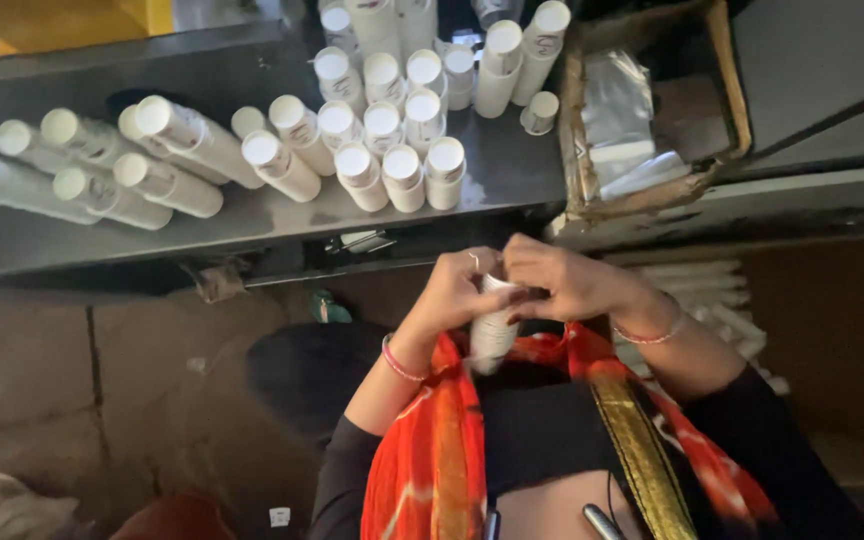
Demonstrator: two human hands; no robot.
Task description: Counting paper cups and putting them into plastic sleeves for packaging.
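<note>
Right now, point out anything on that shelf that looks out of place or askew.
Most white tubes stand upright, caps up, on the dark shelf. A group at the left lies tipped on its sides, pointing different ways. The cardboard box of plastic wrap has a bent, worn rim. Both hands grip one white tube.

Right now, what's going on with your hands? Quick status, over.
Left hand and right hand both gripping one white tube, fingers at its top end. More white tubes on the dark shelf beyond. Nothing in between.
</note>
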